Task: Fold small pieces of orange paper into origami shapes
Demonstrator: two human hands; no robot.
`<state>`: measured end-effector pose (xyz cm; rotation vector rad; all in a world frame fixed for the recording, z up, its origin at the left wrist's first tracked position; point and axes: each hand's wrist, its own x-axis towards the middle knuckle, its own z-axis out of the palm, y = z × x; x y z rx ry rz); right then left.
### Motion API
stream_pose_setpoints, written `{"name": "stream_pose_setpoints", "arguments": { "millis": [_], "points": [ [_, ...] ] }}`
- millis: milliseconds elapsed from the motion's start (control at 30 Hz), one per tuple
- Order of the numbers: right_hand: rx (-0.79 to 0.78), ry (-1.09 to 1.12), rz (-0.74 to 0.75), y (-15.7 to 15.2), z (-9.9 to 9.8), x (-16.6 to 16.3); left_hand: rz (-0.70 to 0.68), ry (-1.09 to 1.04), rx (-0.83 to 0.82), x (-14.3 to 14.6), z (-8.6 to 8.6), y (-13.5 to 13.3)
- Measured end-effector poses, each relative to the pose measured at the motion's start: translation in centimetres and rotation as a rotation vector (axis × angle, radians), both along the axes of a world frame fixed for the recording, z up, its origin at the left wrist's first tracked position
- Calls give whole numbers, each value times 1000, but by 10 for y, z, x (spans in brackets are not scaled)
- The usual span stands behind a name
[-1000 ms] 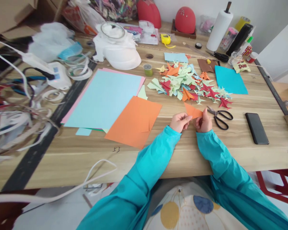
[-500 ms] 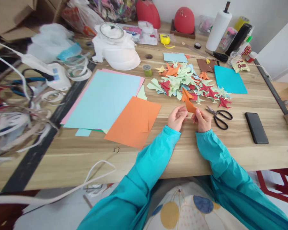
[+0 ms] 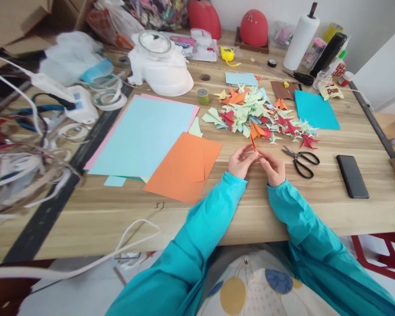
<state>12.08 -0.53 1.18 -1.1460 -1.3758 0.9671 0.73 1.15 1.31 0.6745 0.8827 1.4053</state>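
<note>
A small folded piece of orange paper stands nearly edge-on between my hands. The fingers and thumb of my left hand pinch its lower end. My right hand is closed at the paper's right side, its fingertips meeting those of the left. Just beyond my fingers lies a heap of folded paper cranes in pale green, orange, red and blue. Black-handled scissors rest right of my right hand. To the left are orange paper sheets, overlapping a large light-blue sheet.
A black phone lies at the right. Behind the cranes are a turquoise square, a brown paper piece and a yellow tape measure. A white-wrapped bundle and tangled cords occupy the left side.
The orange paper has turned from showing its flat face to nearly edge-on. My left fingers have closed on it, and my right hand has shifted slightly left and down.
</note>
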Motion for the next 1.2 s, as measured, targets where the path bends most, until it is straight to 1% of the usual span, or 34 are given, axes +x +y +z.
{"name": "stream_pose_setpoints", "arguments": {
  "millis": [100,200,300,533,700,967,1100,1200],
  "points": [
    [-19,22,-97,2,2,2,-19,19,11,-2,0,0],
    [-29,52,-141,4,1,3,-78,47,24,-1,1,-2],
    [-41,78,-145,6,1,4,-130,54,39,0,1,-4],
    [-10,76,-113,5,6,2,-198,31,48,-2,1,-3],
    [-10,54,-120,5,6,2,-221,52,53,-3,1,-3],
    [-10,61,-118,7,1,5,-228,43,28,-5,2,-2],
    [-24,92,-138,9,-2,6,-208,51,23,-6,2,-2],
    [-35,86,-169,10,-4,7,-201,43,20,-5,-1,-1]
  ]
}}
